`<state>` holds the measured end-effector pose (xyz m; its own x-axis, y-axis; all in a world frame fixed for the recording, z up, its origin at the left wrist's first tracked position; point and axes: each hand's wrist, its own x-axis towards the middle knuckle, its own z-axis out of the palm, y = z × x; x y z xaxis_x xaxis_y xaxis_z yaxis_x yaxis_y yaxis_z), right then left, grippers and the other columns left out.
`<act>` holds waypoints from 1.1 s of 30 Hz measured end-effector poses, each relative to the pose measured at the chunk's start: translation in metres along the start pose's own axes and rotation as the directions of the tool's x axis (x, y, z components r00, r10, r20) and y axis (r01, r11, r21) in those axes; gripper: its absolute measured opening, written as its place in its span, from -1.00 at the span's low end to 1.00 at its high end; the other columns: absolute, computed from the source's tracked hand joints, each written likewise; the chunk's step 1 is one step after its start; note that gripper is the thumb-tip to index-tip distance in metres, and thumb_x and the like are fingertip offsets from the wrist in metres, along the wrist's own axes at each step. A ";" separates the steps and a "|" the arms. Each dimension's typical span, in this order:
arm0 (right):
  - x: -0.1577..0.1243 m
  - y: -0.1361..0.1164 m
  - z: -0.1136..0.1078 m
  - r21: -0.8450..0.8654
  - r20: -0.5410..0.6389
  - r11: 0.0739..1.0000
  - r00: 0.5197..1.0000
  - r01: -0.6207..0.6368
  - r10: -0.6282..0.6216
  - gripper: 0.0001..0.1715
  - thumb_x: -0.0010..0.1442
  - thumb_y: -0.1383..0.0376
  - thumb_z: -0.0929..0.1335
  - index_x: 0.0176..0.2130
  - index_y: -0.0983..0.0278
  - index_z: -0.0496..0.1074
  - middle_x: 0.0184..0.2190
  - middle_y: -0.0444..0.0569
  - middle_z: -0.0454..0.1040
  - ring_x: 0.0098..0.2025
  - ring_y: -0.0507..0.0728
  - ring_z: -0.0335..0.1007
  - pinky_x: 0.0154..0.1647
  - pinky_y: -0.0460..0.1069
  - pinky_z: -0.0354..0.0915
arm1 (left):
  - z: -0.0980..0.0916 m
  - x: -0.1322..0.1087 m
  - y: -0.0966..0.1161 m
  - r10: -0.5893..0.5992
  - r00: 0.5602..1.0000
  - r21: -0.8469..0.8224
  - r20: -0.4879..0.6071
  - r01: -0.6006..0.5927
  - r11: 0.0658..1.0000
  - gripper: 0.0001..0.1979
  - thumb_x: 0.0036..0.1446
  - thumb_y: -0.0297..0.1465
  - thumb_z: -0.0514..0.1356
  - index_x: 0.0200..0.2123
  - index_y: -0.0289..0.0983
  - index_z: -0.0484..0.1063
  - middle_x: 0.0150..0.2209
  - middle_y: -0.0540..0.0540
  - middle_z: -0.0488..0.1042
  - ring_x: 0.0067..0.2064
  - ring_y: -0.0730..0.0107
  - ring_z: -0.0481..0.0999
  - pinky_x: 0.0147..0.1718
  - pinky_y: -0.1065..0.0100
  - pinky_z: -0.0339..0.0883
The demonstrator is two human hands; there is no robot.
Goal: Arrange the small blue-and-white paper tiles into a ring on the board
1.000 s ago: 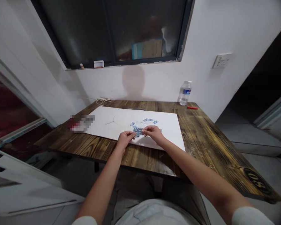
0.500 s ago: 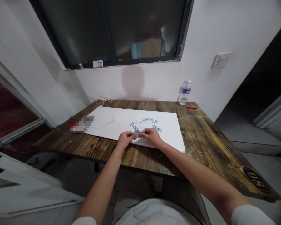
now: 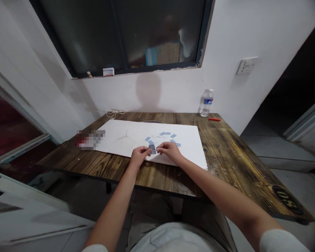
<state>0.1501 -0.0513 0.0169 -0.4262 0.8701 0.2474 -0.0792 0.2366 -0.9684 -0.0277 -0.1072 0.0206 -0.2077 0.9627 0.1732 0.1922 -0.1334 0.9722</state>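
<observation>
Across the bench (image 3: 225, 171) a white board (image 3: 109, 134) is laid. Over its near edge, a dark strip (image 3: 153, 149) is pinched by the nearly closed left hand (image 3: 139, 156). The right hand (image 3: 171, 151) is held just beside it, fingertips drawn together; whether anything is gripped there cannot be told. Beyond, small blue strips (image 3: 165, 133) are spread in a broken ring.

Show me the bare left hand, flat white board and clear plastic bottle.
Bare left hand (image 3: 138, 155): head view, back of hand.
Flat white board (image 3: 136, 140): head view, bare patch.
Clear plastic bottle (image 3: 207, 101): head view, blue label.
</observation>
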 end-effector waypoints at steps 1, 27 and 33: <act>0.002 0.000 -0.003 -0.005 -0.020 1.000 1.000 0.001 -0.001 -0.59 -0.15 -0.01 0.49 -0.47 0.28 0.52 -0.56 -0.07 0.51 -0.53 0.05 0.37 -0.44 -0.05 0.29 | 0.000 0.000 0.000 0.006 0.999 -0.011 -0.033 -0.007 1.000 -0.63 -0.20 -0.09 0.36 -0.50 -0.30 0.52 -0.58 -0.04 0.46 -0.51 0.42 0.38 -0.53 0.43 0.19; 0.010 0.013 -0.070 -0.944 -0.126 0.309 0.992 -0.119 -0.004 -0.64 0.20 0.14 0.32 -0.05 0.16 0.52 -0.05 0.06 0.42 -0.05 0.24 0.21 -0.15 0.02 0.13 | 0.000 0.004 -0.004 -0.121 0.980 -0.104 -0.159 0.106 0.989 -0.62 -0.31 -0.11 0.39 -0.50 -0.31 0.53 -0.62 -0.02 0.43 -0.55 0.48 0.36 -0.60 0.47 0.14; 0.009 0.013 -0.067 -0.944 -0.123 0.310 0.992 -0.114 -0.009 -0.68 0.22 0.21 0.29 -0.08 0.18 0.53 -0.08 0.08 0.42 -0.07 0.24 0.20 -0.18 0.02 0.12 | 0.000 0.004 -0.003 -0.126 0.980 -0.119 -0.152 0.109 0.987 -0.64 -0.30 -0.14 0.40 -0.50 -0.31 0.53 -0.62 -0.01 0.43 -0.55 0.49 0.35 -0.60 0.47 0.13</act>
<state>0.2059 -0.0116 0.0091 -0.3115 0.9144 0.2585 0.8746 0.3822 -0.2982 -0.0292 -0.1031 0.0179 -0.3733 0.9250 0.0710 0.0532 -0.0551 0.9971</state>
